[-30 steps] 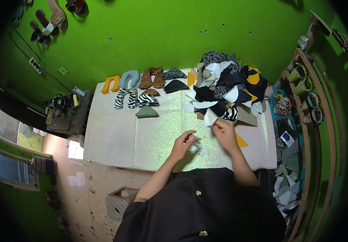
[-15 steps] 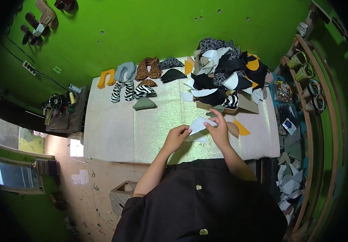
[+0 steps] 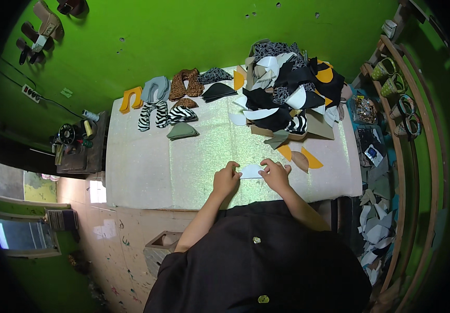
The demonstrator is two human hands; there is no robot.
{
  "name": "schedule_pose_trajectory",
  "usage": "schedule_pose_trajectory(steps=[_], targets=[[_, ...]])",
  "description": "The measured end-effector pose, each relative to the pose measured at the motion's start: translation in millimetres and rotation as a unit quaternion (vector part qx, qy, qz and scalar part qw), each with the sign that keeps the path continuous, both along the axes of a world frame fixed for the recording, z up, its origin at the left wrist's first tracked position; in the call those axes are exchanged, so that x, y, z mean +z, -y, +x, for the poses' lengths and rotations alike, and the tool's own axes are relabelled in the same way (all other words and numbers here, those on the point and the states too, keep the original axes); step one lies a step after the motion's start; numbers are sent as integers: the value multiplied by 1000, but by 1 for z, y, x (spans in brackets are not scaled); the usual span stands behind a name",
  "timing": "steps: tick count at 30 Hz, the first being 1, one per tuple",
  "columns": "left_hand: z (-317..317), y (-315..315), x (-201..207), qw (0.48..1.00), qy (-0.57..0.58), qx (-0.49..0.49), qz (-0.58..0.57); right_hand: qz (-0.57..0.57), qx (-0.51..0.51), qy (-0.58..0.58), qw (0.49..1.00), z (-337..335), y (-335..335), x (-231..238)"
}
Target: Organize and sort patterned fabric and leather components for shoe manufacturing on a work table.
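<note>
A white half-round cut piece [image 3: 251,171] lies at the table's near side, its straight edge toward me. My left hand [image 3: 227,177] pinches its left corner between thumb and fingers. At the opposite corner, my right hand [image 3: 275,176] does the same, fingertips on the rim. Whether more than one layer is stacked there cannot be made out. Just right of my right hand lie a brown half-round piece [image 3: 300,161] and yellow pieces [image 3: 312,158]. Behind them spreads a big heap of mixed cut pieces [image 3: 282,99] in black, white, grey and patterned material.
Sorted stacks stand at the table's back left: yellow [image 3: 130,100], grey-blue [image 3: 156,89], leopard [image 3: 185,84], zebra [image 3: 152,116], black [image 3: 219,93] and green [image 3: 182,131]. A sewing machine [image 3: 68,134] is at the left. A wooden rack [image 3: 398,151] with sandals stands at the right.
The white piece, held up and tilted before, is now lowered flat onto the table over the white material there. Both hands came down with it, and another yellow piece shows beside the brown one.
</note>
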State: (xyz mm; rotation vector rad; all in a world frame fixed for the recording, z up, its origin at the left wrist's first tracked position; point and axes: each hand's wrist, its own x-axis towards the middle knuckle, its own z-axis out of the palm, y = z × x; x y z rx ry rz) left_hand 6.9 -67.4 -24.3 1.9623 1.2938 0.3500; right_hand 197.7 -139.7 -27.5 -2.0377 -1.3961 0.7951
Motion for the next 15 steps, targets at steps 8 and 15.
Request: schedule_pose_trajectory(steps=[8,15], targets=[[1,4,-6,993,-35,-16,108,4,19,85,996,-7,1,-6],[2,10,7,981,-25,-63,181,45,69,205,975,-19,3,5]])
